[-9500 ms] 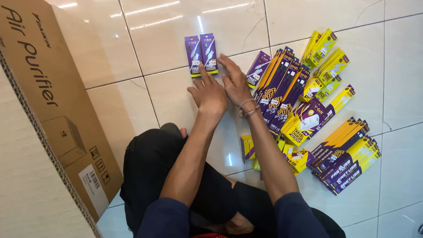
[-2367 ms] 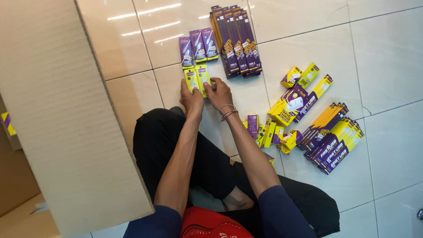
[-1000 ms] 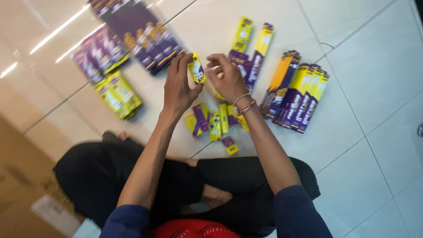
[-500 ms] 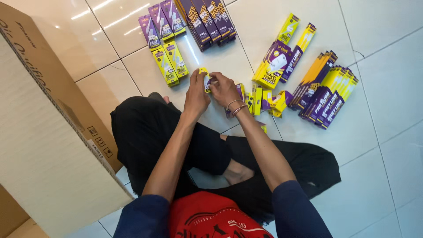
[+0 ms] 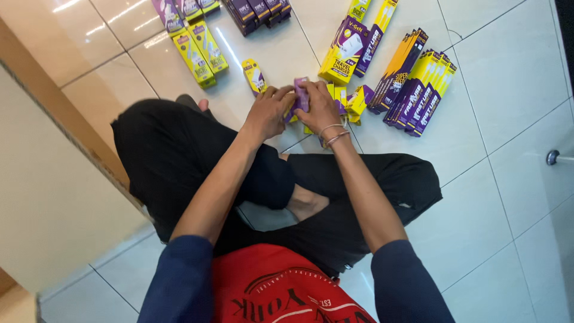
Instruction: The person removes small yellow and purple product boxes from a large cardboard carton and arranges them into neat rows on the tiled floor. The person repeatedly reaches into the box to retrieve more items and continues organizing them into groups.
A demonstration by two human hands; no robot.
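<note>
You sit cross-legged on the tiled floor [image 5: 514, 96], your knees spread so the space ahead of them stays free for sorting; a large cardboard box [image 5: 54, 197] stands close at your left side. Your arms reach forward over your legs, and both hands meet just past your shins; your left hand [image 5: 267, 112] curls around the near end of a small purple packet [image 5: 301, 96], and your right hand [image 5: 320, 107], thin bracelets at its wrist, closes on the packet from the other side with fingers folded over its top, so the packet sits pinched between the two hands and lifted off the tiles, probably so you can turn or check it. Just beyond your right hand lies a loose cluster of small yellow-and-purple packets [image 5: 353, 98], touching one another; a single yellow packet [image 5: 254, 76] lies just beside your left hand, apart from the rest. Farther right, long boxes [image 5: 418, 90] stand packed side by side in a tidy block; a larger yellow-and-purple box [image 5: 345, 51] lies beyond the cluster. Farthest off, two yellow boxes [image 5: 200, 52] lie as a pair, with purple boxes [image 5: 257, 9] ranged at the top edge.
</note>
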